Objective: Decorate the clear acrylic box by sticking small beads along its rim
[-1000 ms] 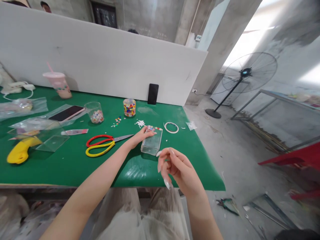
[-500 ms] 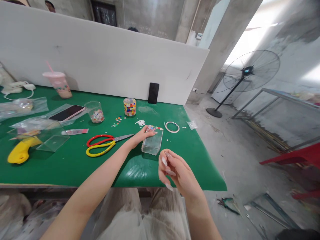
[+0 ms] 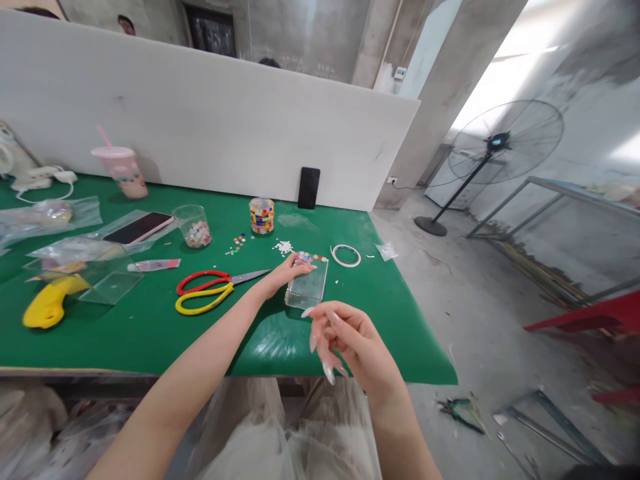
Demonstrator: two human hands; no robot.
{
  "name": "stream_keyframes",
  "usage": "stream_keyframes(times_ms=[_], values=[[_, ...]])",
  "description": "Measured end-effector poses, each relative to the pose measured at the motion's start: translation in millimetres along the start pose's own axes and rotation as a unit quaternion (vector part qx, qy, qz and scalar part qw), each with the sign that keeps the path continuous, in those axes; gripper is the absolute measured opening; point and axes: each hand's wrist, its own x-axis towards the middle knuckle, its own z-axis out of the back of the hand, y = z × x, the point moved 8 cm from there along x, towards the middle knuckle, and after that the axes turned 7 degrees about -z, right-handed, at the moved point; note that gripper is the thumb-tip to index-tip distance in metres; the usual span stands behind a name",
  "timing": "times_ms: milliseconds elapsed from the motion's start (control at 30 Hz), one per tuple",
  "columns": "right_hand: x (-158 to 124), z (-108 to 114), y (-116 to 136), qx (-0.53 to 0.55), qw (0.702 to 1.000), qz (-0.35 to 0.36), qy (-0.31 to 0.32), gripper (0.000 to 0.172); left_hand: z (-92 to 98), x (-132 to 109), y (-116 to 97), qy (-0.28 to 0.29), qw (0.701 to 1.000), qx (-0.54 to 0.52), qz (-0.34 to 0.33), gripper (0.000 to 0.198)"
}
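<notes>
My left hand (image 3: 286, 272) is closed around the far left side of a clear plastic box (image 3: 307, 287). Small coloured mosaic tiles (image 3: 316, 258) line the box's far edge. Close to its near right corner is my right hand (image 3: 345, 337), fingers apart and index finger extended, with nothing visible in it. Beyond the left hand lie a heap of white bits (image 3: 284, 247) and scattered coloured tiles (image 3: 239, 244). A round jar (image 3: 263, 217) covered in coloured tiles stands behind them. Red-and-yellow-handled scissors (image 3: 213, 290) rest left of my forearm.
On the green table (image 3: 400, 320) are a roll of white tape (image 3: 345, 255), a cup of tiles (image 3: 197, 232), a glue tube (image 3: 155, 265), a yellow tool (image 3: 50, 303), and a pink drink cup (image 3: 123, 173). A black phone (image 3: 309, 188) leans on the white partition (image 3: 225, 127).
My right hand has opened from a loose curl, its index finger stretching left toward the box. The left hand keeps its hold. The view has shifted slightly.
</notes>
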Motion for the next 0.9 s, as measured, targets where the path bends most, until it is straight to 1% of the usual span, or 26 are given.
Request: stream_keyframes(times_ms=[100, 233, 333, 433, 500, 567, 700, 733, 767, 800, 833, 867, 900], values=[[1.1, 1.8, -1.4, 0.008, 1.0, 0.001, 0.0, 0.033, 0.1, 1.3, 0.7, 0.003, 1.0, -0.001, -0.003, 0.034], [3.1, 6.0, -3.2, 0.01, 1.0, 0.002, -0.013, 0.04, -0.1, 1.8, 0.9, 0.009, 1.0, 0.003, -0.003, 0.034], [3.9, 12.0, -4.9, -0.002, 0.999, 0.004, -0.043, 0.042, -0.4, 1.5, 0.9, 0.015, 1.0, 0.01, -0.005, 0.034], [-1.3, 22.8, -7.0, -0.026, 0.996, 0.01, -0.085, 0.042, -0.1, 2.5, 1.7, 0.022, 1.0, 0.019, -0.01, 0.035], [-11.0, 34.1, -8.1, -0.046, 0.992, 0.019, -0.12, 0.04, 0.4, 3.6, 2.6, 0.026, 0.999, 0.03, -0.012, 0.035], [-26.3, 49.2, -8.2, -0.064, 0.984, 0.033, -0.162, 0.038, 0.9, 3.6, 2.5, 0.027, 0.998, 0.046, -0.013, 0.035], [-71.3, 88.8, -5.1, -0.094, 0.956, 0.072, -0.269, 0.036, -0.1, -3.5, -3.0, 0.028, 0.995, 0.095, -0.01, 0.037], [-85.8, 101.9, -2.9, -0.103, 0.944, 0.085, -0.302, 0.041, -0.7, -6.4, -5.4, 0.029, 0.994, 0.109, -0.008, 0.038], [-104.4, 119.2, 0.8, -0.14, 0.917, 0.094, -0.362, 0.047, -1.3, -9.5, -7.9, 0.029, 0.992, 0.123, -0.007, 0.039], [-122.5, 136.9, 2.7, -0.184, 0.89, 0.081, -0.409, 0.054, -1.6, -12.4, -10.3, 0.03, 0.99, 0.138, -0.006, 0.039], [-142.2, 156.9, 4.5, -0.233, 0.857, 0.059, -0.456, 0.059, -1.8, -15.0, -12.4, 0.031, 0.988, 0.152, -0.004, 0.038], [-164.2, 178.1, 8.3, -0.291, 0.812, 0.035, -0.505, 0.06, -1.8, -17.2, -14.1, 0.034, 0.986, 0.165, -0.001, 0.036], [-187.0, 199.7, 12.3, -0.358, 0.753, -0.002, -0.552, 0.058, -1.6, -18.9, -15.2, 0.037, 0.983, 0.178, 0.002, 0.033]])
